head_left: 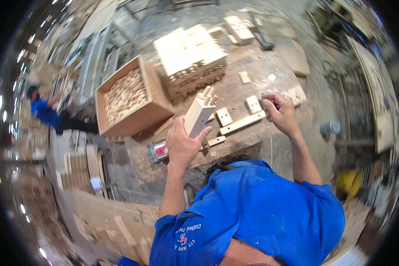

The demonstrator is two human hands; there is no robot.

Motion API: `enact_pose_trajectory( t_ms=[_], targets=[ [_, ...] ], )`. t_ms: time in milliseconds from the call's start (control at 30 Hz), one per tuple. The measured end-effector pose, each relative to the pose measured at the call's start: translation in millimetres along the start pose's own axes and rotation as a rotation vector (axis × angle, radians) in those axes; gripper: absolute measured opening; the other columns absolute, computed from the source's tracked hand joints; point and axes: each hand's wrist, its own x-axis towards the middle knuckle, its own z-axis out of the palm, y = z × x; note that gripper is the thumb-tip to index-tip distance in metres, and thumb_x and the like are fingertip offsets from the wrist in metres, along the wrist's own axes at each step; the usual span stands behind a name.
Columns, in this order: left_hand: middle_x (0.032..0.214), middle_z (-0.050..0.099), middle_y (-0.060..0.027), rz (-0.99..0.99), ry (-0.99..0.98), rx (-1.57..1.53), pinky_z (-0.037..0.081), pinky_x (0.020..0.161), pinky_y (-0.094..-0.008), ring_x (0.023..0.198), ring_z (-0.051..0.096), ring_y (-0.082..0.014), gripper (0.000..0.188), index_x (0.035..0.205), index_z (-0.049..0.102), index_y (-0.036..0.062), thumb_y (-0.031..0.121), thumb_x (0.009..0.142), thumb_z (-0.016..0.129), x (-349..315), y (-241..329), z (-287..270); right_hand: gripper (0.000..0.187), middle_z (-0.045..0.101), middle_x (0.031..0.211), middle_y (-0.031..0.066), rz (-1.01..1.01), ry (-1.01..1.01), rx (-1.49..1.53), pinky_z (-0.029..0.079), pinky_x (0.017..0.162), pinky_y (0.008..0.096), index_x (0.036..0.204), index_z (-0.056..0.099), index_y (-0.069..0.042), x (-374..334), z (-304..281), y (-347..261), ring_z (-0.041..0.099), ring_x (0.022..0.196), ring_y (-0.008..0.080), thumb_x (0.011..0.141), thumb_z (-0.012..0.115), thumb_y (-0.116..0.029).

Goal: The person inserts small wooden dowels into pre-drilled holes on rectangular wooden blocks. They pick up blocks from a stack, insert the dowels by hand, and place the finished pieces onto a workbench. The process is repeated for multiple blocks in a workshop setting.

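Observation:
My left hand (181, 145) is wrapped round a pale wooden block (197, 116), held tilted above the bench. Several wooden dowels (208, 95) stick out of the block's far end. My right hand (281, 113) hangs over the right part of the bench with its fingers curled together; what they hold, if anything, I cannot make out. Close to its left are a small drilled block (253, 104) and a long drilled strip (242, 123). Another drilled block (224, 116) stands between my hands. Below it lies a short drilled piece (217, 141).
A wooden box (157, 116) full of dowels stands at the left of the bench (270, 66). Behind my left hand rises a stack of pale wood pieces (188, 51). A hammer (266, 44) lies at the far edge. A person in blue (46, 111) is at far left.

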Motion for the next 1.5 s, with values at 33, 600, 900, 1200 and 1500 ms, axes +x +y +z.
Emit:
enact_pose_trajectory(
  t_ms=[33,600,900,1200,1500],
  targets=[
    [0.109,0.074,-0.0252,0.049,-0.049,0.021,0.056,0.09,-0.0541,0.101,0.071,-0.0462,0.081,0.127,0.063,-0.0016,0.058,0.081,0.092,8.8,0.8,10.0,0.024,0.074,0.083,0.0021,0.03,0.048,-0.038,0.053,0.064,0.0268,0.119,0.076,0.003,-18.2,-12.9,16.6,0.065,0.072,0.0067,0.105,0.072,-0.017],
    [0.106,0.076,-0.0265,0.403,-0.26,0.334,0.058,0.08,-0.0573,0.095,0.073,-0.049,0.086,0.122,0.068,-0.0034,0.07,0.082,0.086,64.8,8.9,180.3,0.029,0.081,0.112,0.0177,0.318,0.311,-0.307,0.061,0.092,0.0462,0.117,0.08,-0.009,-155.1,-57.3,125.4,0.078,0.101,0.0361,0.099,0.071,-0.03],
    [0.136,0.07,-0.0272,0.543,-0.244,0.42,0.055,0.1,-0.0549,0.121,0.068,-0.0484,0.091,0.148,0.057,-0.0038,0.061,0.09,0.084,66.0,60.3,240.3,0.043,0.078,0.097,0.0169,0.36,0.457,-0.311,0.057,0.083,0.0519,0.125,0.071,-0.003,-143.2,-110.9,203.2,0.076,0.095,0.039,0.093,0.08,-0.031],
    [0.139,0.068,-0.0279,0.482,-0.372,0.422,0.054,0.104,-0.055,0.124,0.066,-0.0484,0.095,0.15,0.056,-0.0043,0.063,0.089,0.084,70.7,121.7,297.4,0.076,0.061,0.15,0.0295,0.903,0.878,-0.005,0.048,0.118,0.0515,0.156,0.051,-0.001,-82.1,-141.6,247.6,0.059,0.141,0.0446,0.103,0.067,-0.053],
    [0.142,0.067,-0.0286,0.471,-0.404,0.437,0.052,0.107,-0.0552,0.128,0.064,-0.0485,0.098,0.151,0.054,-0.0049,0.064,0.088,0.084,74.0,153.9,309.3,0.085,0.041,0.168,0.0342,0.904,0.903,0.401,0.036,0.127,0.0589,0.167,0.032,0.001,6.7,-129.0,273.4,0.041,0.156,0.0514,0.109,0.045,-0.06]
  ],
)
